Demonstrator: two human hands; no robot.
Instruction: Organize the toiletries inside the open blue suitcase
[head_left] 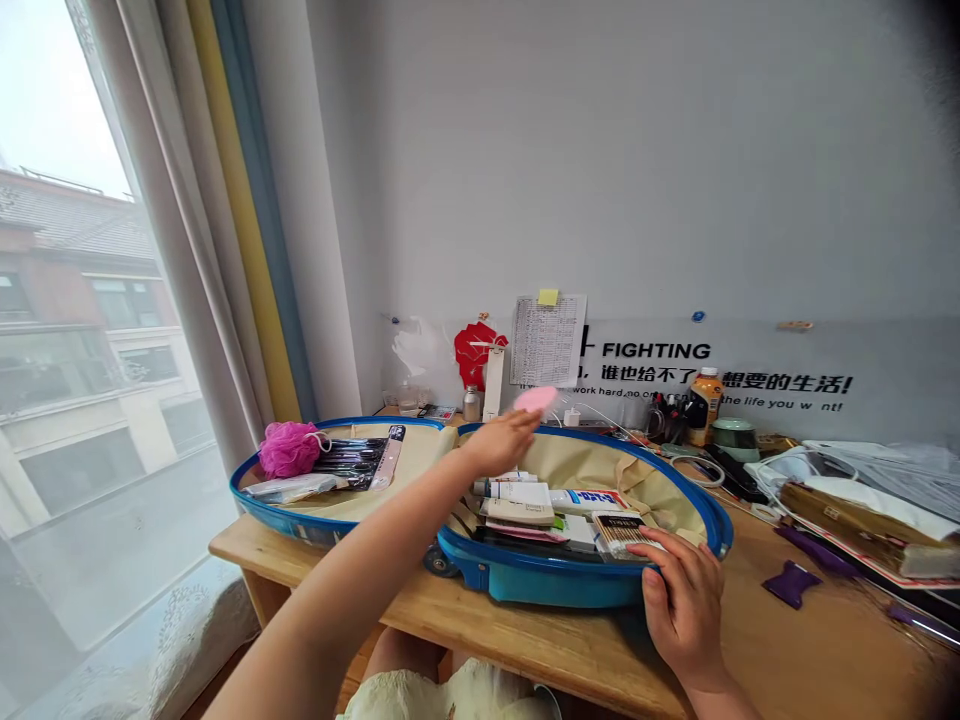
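While the left hand [501, 440] reaches out over the open blue suitcase [525, 580], its fingers pinch a small pink oval pad [535, 399], lifted above the suitcase's far rim. The right hand [684, 600] lies on the suitcase's near right rim, fingers curled loosely over the edge and touching a box of cotton swabs [619, 532] packed just inside; it clasps nothing. Inside the suitcase's right half, beside the swabs, lie white tubes [525, 492] and flat packets. The suitcase's left half carries a magenta bath pouf [289, 449]. Right of the suitcase, on the wooden desk [825, 650], lies a purple clip [791, 583].
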